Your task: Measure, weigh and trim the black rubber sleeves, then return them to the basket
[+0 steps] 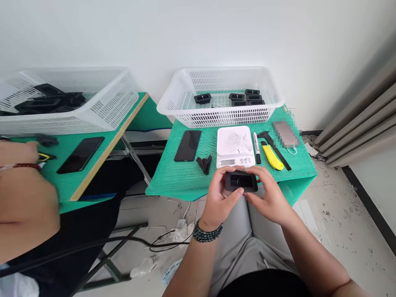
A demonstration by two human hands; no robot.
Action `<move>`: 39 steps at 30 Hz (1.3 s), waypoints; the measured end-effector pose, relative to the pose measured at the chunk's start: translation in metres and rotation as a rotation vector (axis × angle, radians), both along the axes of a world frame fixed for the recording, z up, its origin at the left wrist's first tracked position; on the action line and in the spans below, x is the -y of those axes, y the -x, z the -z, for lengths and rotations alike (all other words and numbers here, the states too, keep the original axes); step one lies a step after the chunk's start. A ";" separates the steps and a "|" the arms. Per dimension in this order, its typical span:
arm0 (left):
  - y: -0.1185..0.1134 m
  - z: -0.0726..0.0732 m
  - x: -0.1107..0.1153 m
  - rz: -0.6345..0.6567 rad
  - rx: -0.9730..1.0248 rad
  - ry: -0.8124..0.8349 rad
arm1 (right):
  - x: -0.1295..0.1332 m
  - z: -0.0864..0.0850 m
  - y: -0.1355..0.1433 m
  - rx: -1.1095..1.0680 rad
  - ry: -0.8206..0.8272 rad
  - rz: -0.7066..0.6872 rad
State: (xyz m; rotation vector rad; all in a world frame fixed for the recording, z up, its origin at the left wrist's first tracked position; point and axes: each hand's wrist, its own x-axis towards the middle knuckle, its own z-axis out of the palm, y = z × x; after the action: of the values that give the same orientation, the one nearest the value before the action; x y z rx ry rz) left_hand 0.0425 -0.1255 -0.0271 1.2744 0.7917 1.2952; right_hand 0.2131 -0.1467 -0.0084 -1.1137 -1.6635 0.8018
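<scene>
A black rectangular frame-like part (241,182) with a recessed middle is held over my lap, just in front of the white digital scale (234,142). My left hand (220,197) grips its left side, thumb on the lower edge. On its right side my right hand (268,196) holds it with thumb and fingers. The scale's platform bears dark smudges and its display seems to read 0.0. Left of the scale are a black scrap (204,164) and a phone (187,145). A marker (257,148), a black caliper (275,149) and a yellow cutter (272,157) lie to its right.
A white basket (229,117) holding several black parts stands at the table's back. On the neighbouring table, another basket (108,99) holds black parts beside a phone (81,155); a person's arm (26,198) reaches in at left. A blurred-out object (286,133) lies at right.
</scene>
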 end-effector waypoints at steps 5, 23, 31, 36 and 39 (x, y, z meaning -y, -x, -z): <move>0.011 0.003 -0.013 0.030 -0.083 -0.070 | -0.008 0.012 0.004 -0.155 0.096 -0.012; 0.080 0.020 -0.187 -0.692 -1.357 0.140 | -0.022 0.034 -0.004 -0.678 0.078 0.453; 0.109 0.017 -0.141 -0.732 -1.302 0.078 | -0.016 0.045 -0.011 -0.649 0.027 0.505; 0.115 0.037 -0.088 -0.825 -1.214 0.038 | -0.025 0.062 -0.023 -0.606 0.020 0.592; 0.113 0.045 -0.076 -0.827 -1.189 0.022 | -0.030 0.068 -0.025 -0.586 0.012 0.614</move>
State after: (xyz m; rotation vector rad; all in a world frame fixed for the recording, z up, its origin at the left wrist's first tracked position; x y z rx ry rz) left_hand -0.0710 -0.0493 -0.0718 1.7552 2.3379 0.9909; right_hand 0.2383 -0.1171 -0.0766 -1.1652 -0.7684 0.6431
